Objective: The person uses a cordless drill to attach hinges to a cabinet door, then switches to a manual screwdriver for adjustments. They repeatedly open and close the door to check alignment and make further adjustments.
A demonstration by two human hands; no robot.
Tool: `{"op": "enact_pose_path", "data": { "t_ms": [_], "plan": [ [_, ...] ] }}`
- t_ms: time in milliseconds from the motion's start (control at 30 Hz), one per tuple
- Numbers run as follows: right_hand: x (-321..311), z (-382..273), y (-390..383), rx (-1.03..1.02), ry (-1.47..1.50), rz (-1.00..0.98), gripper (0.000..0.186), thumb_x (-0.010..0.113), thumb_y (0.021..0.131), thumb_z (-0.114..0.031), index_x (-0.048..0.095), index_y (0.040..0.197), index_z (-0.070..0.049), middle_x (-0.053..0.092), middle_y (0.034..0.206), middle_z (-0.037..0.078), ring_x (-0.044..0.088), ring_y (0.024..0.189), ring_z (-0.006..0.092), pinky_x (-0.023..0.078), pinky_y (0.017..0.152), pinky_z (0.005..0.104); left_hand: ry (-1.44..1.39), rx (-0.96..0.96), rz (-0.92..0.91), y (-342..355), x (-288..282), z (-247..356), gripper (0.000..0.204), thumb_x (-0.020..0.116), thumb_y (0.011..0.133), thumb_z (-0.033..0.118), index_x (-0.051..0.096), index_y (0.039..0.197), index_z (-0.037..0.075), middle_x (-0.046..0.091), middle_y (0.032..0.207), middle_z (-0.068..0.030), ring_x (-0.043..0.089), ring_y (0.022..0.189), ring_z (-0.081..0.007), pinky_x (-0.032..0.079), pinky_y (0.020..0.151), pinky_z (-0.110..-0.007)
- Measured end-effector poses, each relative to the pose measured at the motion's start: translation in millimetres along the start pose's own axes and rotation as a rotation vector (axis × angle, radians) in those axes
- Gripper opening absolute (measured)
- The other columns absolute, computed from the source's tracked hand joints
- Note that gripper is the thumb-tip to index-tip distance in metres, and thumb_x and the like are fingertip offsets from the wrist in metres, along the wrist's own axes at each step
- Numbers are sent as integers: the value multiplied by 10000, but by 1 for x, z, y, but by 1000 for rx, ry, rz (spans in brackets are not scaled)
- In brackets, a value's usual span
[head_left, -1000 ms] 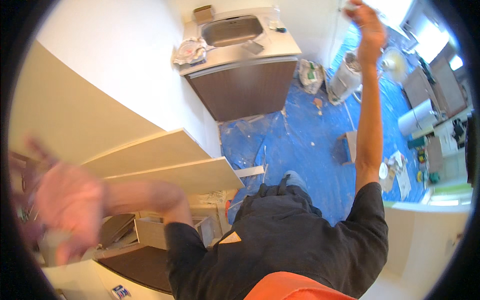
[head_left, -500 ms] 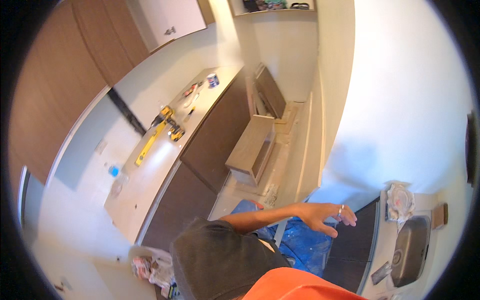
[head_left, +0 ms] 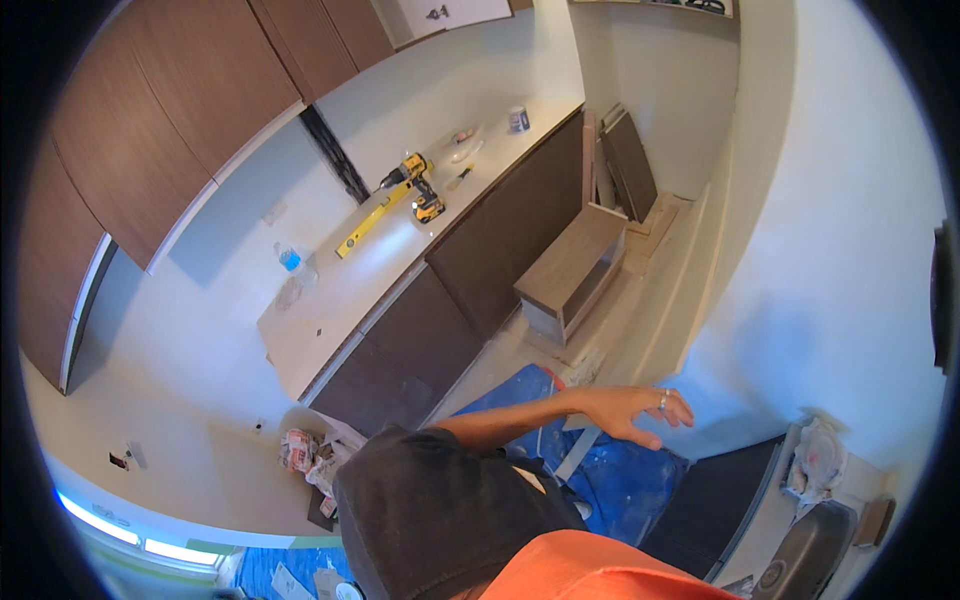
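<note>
My left hand (head_left: 640, 412) reaches out to the right from my dark-sleeved shoulder, fingers spread and holding nothing, a ring on one finger. It hovers by the foot of a tall white wall panel (head_left: 800, 280), above a blue floor sheet (head_left: 610, 480) speckled with white. My right hand is out of view. Behind the hand, a brown open cabinet box (head_left: 575, 270) sits on the floor.
A pale countertop (head_left: 340, 300) over dark cabinet fronts carries a yellow drill (head_left: 415, 180), a yellow spirit level (head_left: 368, 222), a water bottle (head_left: 290, 260) and a small tin (head_left: 518, 120). Dark panels (head_left: 630, 160) lean in the corner. A steel sink (head_left: 810, 550) lies at lower right.
The view swung far to the left, from the blue-sheeted floor and raised right arm round to the counter. My left hand has stayed stretched toward the white panel for the last half second.
</note>
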State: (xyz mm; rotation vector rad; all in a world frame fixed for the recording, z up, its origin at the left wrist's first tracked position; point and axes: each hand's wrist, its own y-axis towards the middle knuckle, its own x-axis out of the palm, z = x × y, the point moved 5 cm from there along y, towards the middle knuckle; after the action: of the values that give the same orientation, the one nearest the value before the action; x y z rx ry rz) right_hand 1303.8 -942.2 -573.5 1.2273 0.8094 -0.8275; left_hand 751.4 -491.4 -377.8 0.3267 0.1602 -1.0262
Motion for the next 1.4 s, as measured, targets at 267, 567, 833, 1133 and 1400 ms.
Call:
{"op": "enact_pose_path", "data": {
  "t_ms": [267, 567, 833, 1133, 1400],
  "plan": [
    [-39, -30, -55, 368, 790, 199, 472, 694, 939, -412, 603, 1170, -10, 684, 1088, 161, 677, 963, 339, 547, 814, 433, 154, 165, 148, -96, -73, -21, 537, 725, 906, 261, 532, 1355, 36, 546, 1364, -158, 551, 1227, -294, 430, 1065, -412],
    [-319, -246, -278, 132, 1475, 620, 442, 666, 980, -298, 509, 1155, 77, 633, 956, 194, 651, 831, 286, 563, 701, 368, 115, -129, 1, -256, -199, -40, 547, 683, 937, 351, 532, 1387, 81, 534, 1398, -145, 511, 1299, -286, 481, 1010, -404],
    [-458, -561, -434, -299, 1798, -216, 232, 695, 964, -167, 571, 1073, -5, 536, 905, 38, 543, 868, 194, 465, 853, 319, 357, -33, 345, -323, -361, -27, 538, 698, 930, 237, 520, 1401, 47, 513, 1428, -165, 490, 1330, -300, 425, 1091, -404],
    [-667, -951, -517, -1023, 2270, -811, 222, 668, 987, -266, 594, 903, -74, 537, 719, -41, 502, 670, 57, 410, 601, 235, 517, -223, 612, -372, -469, -50, 501, 697, 931, 203, 545, 1384, 54, 508, 1450, -153, 480, 1353, -309, 375, 1137, -425],
    [-1019, -1292, -508, -1309, 2341, -68, 524, 717, 892, -370, 613, 1317, -81, 669, 1204, 222, 635, 1138, 372, 504, 947, 440, 448, -374, 1203, -424, -560, -56, 455, 674, 943, 84, 538, 1374, 29, 521, 1406, -148, 561, 1276, -283, 439, 1102, -417]
  ]
}}
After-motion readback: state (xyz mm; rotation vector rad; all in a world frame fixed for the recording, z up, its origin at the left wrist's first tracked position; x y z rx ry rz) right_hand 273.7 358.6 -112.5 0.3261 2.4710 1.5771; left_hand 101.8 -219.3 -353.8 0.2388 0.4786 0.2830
